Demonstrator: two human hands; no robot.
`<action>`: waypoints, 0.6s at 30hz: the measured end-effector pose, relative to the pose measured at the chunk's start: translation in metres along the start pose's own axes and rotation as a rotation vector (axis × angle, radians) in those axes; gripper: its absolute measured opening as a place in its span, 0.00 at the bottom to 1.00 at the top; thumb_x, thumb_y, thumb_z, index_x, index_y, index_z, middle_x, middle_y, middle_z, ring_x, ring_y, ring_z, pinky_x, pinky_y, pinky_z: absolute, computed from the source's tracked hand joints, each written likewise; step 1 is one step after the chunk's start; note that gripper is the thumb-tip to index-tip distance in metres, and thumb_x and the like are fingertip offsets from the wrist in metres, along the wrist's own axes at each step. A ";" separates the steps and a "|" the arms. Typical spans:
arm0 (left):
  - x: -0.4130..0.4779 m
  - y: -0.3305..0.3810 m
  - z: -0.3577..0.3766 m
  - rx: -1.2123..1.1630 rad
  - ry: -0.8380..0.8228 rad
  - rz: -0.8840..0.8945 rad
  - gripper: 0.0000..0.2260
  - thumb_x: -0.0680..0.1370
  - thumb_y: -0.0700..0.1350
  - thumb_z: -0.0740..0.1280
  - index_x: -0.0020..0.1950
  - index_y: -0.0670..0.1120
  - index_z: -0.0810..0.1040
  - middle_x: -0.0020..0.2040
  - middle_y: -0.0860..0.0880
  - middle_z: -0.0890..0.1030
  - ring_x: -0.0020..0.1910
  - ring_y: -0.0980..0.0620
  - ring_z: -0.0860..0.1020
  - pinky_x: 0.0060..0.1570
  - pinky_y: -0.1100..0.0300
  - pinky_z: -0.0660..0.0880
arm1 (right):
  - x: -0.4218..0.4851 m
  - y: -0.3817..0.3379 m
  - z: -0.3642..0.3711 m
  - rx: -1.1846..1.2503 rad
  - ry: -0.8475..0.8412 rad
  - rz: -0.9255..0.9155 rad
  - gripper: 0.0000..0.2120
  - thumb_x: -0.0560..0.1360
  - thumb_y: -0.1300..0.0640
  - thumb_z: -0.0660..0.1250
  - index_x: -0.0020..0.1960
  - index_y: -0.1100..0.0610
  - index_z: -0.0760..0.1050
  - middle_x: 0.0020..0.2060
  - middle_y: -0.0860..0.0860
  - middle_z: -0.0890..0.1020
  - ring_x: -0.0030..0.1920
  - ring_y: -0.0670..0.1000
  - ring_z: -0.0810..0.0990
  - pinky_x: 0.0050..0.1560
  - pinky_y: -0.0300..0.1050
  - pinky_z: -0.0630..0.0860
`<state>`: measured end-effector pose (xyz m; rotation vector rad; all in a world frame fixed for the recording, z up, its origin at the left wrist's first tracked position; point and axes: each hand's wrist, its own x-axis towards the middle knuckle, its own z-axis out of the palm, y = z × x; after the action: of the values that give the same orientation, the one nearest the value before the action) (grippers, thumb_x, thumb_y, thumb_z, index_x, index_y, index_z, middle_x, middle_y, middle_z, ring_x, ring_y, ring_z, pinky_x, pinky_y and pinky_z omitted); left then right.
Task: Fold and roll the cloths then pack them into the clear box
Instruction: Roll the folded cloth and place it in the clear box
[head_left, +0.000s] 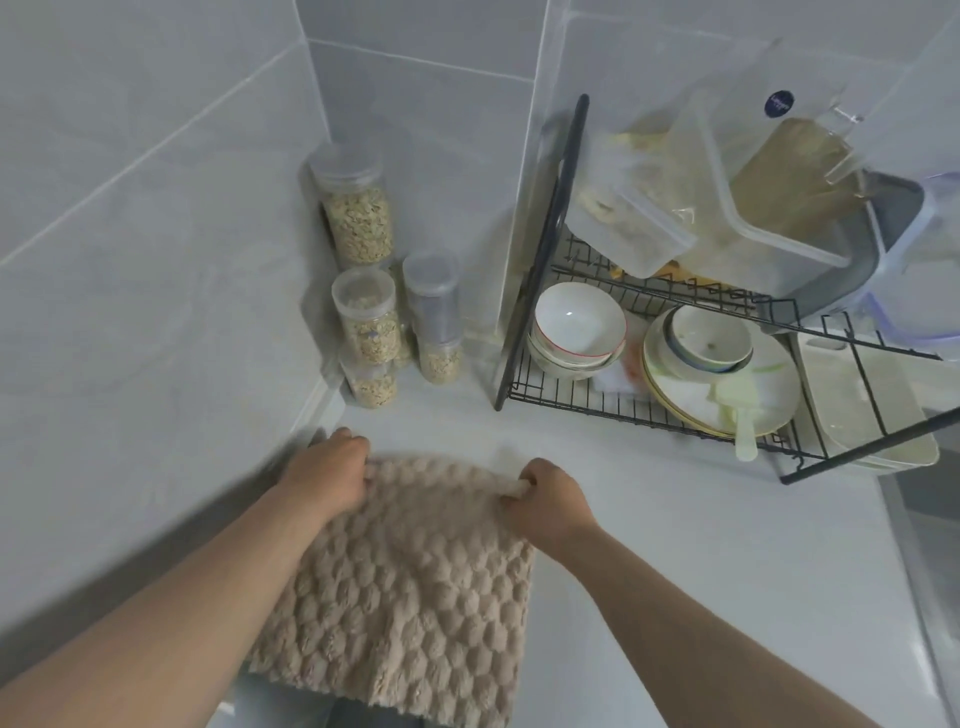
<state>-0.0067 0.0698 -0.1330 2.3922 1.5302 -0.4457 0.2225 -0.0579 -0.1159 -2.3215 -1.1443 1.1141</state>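
Observation:
A beige fluffy cloth (415, 582) with a bumpy honeycomb texture lies spread on the white counter (649, 545), its near edge hanging over the counter's front. My left hand (330, 470) grips the cloth's far left corner. My right hand (545, 493) pinches the far right corner, with fabric bunched between its fingers. Clear plastic boxes (769, 208) are stacked on the upper shelf of the dish rack at the right; I cannot tell which one is the task's box.
Several clear jars of oats (363, 312) stand in the tiled corner at the back. A black wire dish rack (675, 405) with bowls (576, 327) and plates (727, 384) takes up the right side. A sink edge (930, 545) shows at the far right.

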 end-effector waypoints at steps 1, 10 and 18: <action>-0.006 0.005 0.003 -0.013 -0.026 0.016 0.04 0.76 0.45 0.63 0.50 0.47 0.73 0.53 0.49 0.73 0.51 0.47 0.76 0.44 0.55 0.72 | -0.007 0.009 -0.009 0.035 0.008 0.019 0.07 0.70 0.53 0.66 0.43 0.56 0.72 0.39 0.52 0.80 0.38 0.51 0.78 0.32 0.42 0.73; -0.038 0.142 0.059 -0.216 0.156 0.196 0.10 0.76 0.42 0.66 0.55 0.45 0.69 0.56 0.44 0.71 0.50 0.41 0.76 0.44 0.49 0.75 | -0.040 0.143 -0.088 -0.035 0.101 0.207 0.06 0.75 0.60 0.61 0.47 0.58 0.76 0.43 0.53 0.79 0.39 0.49 0.75 0.35 0.42 0.73; -0.064 0.220 0.089 -0.020 0.214 0.616 0.26 0.75 0.56 0.61 0.68 0.44 0.72 0.73 0.44 0.69 0.73 0.42 0.66 0.70 0.51 0.54 | -0.072 0.195 -0.081 -0.363 0.389 0.018 0.29 0.74 0.54 0.58 0.74 0.57 0.57 0.73 0.58 0.60 0.72 0.60 0.61 0.71 0.51 0.62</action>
<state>0.1580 -0.1070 -0.1770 2.7849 0.7746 -0.0393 0.3600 -0.2317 -0.1395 -2.6624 -1.2497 0.4475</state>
